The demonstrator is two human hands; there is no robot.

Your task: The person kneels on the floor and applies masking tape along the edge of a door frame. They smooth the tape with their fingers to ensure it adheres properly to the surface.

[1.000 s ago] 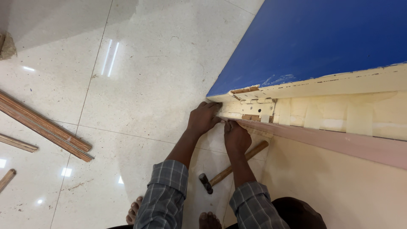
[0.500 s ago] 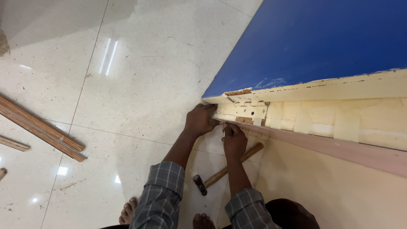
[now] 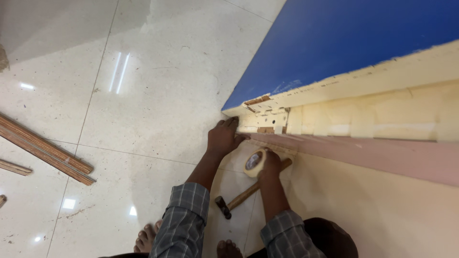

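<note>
Head view is showing you crouching on a pale tile floor point(image 3: 143, 95), looking down at both hands working at the corner of a big panel. Your left hand point(image 3: 224, 137) is lying palm down with fingers stretched forward, pressing flat against the panel point(image 3: 358, 43) near its corner, gripping nothing. Your right hand point(image 3: 270, 163) is closing around a tape roll point(image 3: 254, 161), holding it just beside the left hand and right below the panel's edge; the roll's open centre is facing up toward you. The panel's top face is showing blue, and its cream edge point(image 3: 373, 114) is carrying pale strips of tape, with chipped wood showing at the corner. A pinkish strip point(image 3: 382, 155) is running along beneath that edge, touching it.

A hammer point(image 3: 239, 199) is lying on the floor between your forearms, its dark head pointing toward your feet and its wooden handle passing under your right wrist. Your checked sleeves point(image 3: 184, 220) are filling the bottom of the frame, and your bare toes point(image 3: 146, 238) are resting on the tile. Wooden battens point(image 3: 43, 149) are lying well apart to the left, stacked side by side at a slant.
</note>
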